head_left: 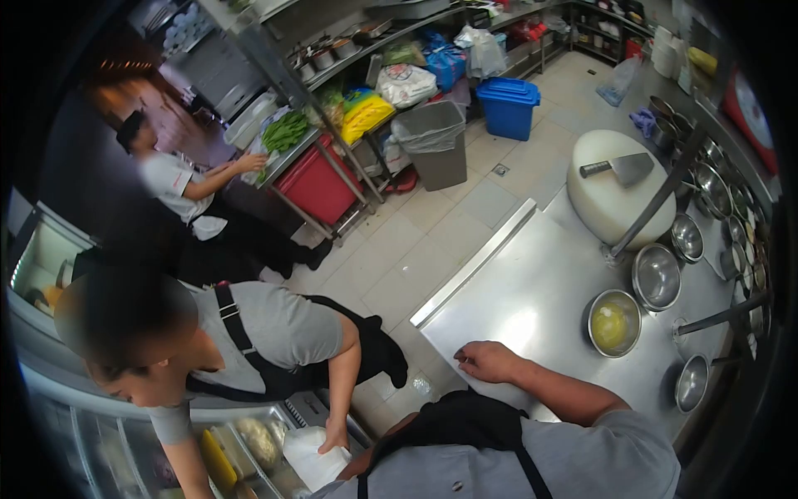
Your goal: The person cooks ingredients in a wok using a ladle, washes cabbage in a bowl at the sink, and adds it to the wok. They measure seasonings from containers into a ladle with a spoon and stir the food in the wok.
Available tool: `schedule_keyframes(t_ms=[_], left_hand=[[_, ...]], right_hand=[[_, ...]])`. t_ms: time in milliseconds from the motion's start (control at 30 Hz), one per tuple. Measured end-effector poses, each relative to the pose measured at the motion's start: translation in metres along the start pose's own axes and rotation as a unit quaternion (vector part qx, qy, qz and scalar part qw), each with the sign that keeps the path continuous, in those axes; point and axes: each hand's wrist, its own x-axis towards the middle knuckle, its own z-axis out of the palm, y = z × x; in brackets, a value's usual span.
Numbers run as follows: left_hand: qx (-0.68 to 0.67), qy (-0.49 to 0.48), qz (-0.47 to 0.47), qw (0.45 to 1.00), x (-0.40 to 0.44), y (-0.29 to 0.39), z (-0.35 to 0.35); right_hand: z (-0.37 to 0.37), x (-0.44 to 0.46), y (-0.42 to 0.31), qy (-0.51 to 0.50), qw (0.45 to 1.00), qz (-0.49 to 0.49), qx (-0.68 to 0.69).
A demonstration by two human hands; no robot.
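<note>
Steel table (507, 299), raised edge (475, 262) aslant toward upper right, long axis unclear.

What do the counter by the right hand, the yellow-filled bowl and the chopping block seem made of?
Counter: smooth metal, probably stainless steel, from its grey glare. Bowl: likely polished steel, by its shiny rim. Chopping block: perhaps plastic, matte and off-white.

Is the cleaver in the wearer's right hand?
No, the cleaver lies on the white board, apart from the right hand.
</note>
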Motion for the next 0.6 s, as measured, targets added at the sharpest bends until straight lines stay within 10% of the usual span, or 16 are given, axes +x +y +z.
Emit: schedule_keyframes(t_ms=[233,600], left_hand=[[0.093,0.180,-0.023,0.979,0.035,0.015,-0.045],[0.159,0.145,-0.036,0.976,0.055,0.077,-0.073]], right_hand=[[0.002,-0.034,0.026,0.034,0.988,0.076,0.128],[-0.033,-0.048,0.034,0.203,0.916,0.132,0.321]])
